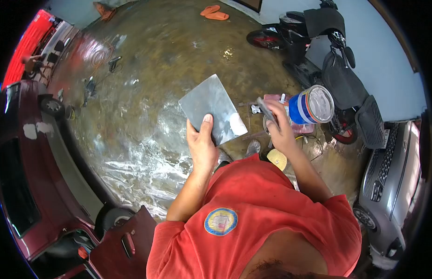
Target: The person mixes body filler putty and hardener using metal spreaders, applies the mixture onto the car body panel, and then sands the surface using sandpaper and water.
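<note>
My left hand (203, 145) grips a flat grey square plate (204, 104) by its near edge, thumb on top. A dab of white putty (237, 124) sits at the plate's right corner, and pale smears cover the rest. To the right, my right hand (282, 132) is closed around a thin dark grey spreader (268, 111), seen nearly edge-on and held apart from the plate. Just beyond that hand stands a blue can (298, 108) with a whitish top (321, 104). The fingers under the plate are mostly hidden.
A dark red car (20, 153) with an open door (127, 237) is at left. A motorcycle (295, 37) stands at upper right, a silver car (388, 181) at right. A yellow round pad (277, 159), orange slippers (215, 13) and a power tool (114, 62) lie on the wet-looking floor.
</note>
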`<state>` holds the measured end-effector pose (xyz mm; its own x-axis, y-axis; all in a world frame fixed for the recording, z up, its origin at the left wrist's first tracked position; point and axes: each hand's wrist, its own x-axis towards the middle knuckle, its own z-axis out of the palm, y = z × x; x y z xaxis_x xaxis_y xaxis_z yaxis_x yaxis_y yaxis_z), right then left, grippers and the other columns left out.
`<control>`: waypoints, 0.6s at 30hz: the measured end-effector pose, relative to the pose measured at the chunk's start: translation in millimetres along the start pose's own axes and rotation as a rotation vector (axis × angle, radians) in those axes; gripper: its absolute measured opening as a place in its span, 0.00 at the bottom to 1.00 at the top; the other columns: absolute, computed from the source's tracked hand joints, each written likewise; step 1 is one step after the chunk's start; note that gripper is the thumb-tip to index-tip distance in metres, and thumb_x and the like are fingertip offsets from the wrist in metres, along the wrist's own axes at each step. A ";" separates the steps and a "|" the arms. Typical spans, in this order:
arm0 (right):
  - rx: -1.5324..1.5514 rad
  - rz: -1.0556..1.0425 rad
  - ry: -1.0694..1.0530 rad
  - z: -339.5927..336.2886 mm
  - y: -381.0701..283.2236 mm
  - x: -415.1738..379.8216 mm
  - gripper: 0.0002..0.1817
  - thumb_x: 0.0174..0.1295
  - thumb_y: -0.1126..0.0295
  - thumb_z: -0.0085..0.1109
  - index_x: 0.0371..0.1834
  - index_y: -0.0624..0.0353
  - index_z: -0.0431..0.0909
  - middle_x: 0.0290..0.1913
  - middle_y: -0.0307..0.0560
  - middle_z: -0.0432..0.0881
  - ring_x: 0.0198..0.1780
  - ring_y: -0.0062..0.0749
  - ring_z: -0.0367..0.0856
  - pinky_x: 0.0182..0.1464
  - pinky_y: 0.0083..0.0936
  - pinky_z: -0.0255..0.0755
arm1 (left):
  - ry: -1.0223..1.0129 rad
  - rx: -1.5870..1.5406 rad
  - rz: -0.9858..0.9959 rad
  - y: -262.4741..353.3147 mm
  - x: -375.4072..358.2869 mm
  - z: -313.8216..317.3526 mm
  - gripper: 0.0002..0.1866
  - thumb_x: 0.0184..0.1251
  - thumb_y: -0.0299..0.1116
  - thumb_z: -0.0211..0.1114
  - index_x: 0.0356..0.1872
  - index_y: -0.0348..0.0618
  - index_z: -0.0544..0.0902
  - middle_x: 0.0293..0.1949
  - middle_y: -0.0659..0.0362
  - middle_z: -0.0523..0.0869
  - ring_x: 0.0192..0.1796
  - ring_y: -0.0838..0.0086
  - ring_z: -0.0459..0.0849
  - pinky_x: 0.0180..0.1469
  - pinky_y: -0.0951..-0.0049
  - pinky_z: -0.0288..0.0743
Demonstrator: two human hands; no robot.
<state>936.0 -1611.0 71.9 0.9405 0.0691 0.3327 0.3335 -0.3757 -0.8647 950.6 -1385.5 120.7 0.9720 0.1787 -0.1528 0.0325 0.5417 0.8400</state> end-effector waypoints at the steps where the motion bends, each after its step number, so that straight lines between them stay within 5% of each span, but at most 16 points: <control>1: 0.091 0.108 0.056 0.0 1.3 -0.4 0.30 0.58 0.84 0.51 0.67 0.60 0.67 0.65 0.52 0.70 0.68 0.42 0.69 0.71 0.34 0.61 | -0.002 0.001 -0.011 -1.4 -0.4 0.2 0.19 0.73 0.28 0.62 0.61 0.36 0.71 0.52 0.56 0.81 0.51 0.73 0.81 0.56 0.70 0.75; 4: 0.326 0.343 0.211 -6.8 11.6 -3.4 0.32 0.60 0.82 0.53 0.70 0.58 0.63 0.61 0.44 0.72 0.64 0.31 0.70 0.67 0.28 0.63 | 0.007 0.004 -0.051 -7.2 -4.5 2.1 0.18 0.74 0.28 0.62 0.60 0.36 0.72 0.52 0.57 0.81 0.51 0.75 0.80 0.56 0.71 0.75; 8: 0.933 0.478 0.405 -13.0 17.6 -3.0 0.35 0.57 0.83 0.55 0.72 0.58 0.63 0.59 0.43 0.73 0.60 0.29 0.72 0.63 0.25 0.65 | -0.014 0.025 -0.096 -22.2 -5.4 -1.2 0.21 0.73 0.34 0.63 0.62 0.37 0.71 0.54 0.55 0.81 0.54 0.71 0.81 0.58 0.67 0.76; 14: 0.403 0.383 0.289 -11.3 -22.3 -15.3 0.32 0.59 0.82 0.55 0.70 0.61 0.66 0.62 0.48 0.72 0.66 0.36 0.71 0.68 0.31 0.64 | -0.077 -0.016 -0.276 -24.5 7.0 22.6 0.21 0.76 0.36 0.58 0.63 0.41 0.65 0.52 0.52 0.79 0.44 0.62 0.87 0.33 0.51 0.90; 17: 0.002 -0.152 0.077 -10.4 -41.6 -9.9 0.29 0.60 0.82 0.55 0.68 0.63 0.68 0.65 0.55 0.70 0.68 0.47 0.70 0.70 0.35 0.63 | -0.142 -0.047 -0.314 -38.9 14.1 32.7 0.20 0.76 0.35 0.58 0.62 0.41 0.65 0.52 0.51 0.79 0.44 0.62 0.87 0.33 0.51 0.90; 18: 0.004 -0.163 0.020 -8.4 -53.4 -6.6 0.30 0.59 0.85 0.54 0.68 0.61 0.70 0.66 0.60 0.68 0.68 0.55 0.70 0.69 0.39 0.65 | -0.132 -0.054 -0.314 -37.8 11.9 39.0 0.18 0.75 0.31 0.58 0.61 0.40 0.67 0.51 0.52 0.80 0.45 0.65 0.86 0.40 0.56 0.89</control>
<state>911.4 -1599.2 119.1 0.8723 0.1109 0.4761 0.4820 -0.3576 -0.7998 970.0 -1435.9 107.5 0.9384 -0.1100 -0.3277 0.3260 0.5970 0.7330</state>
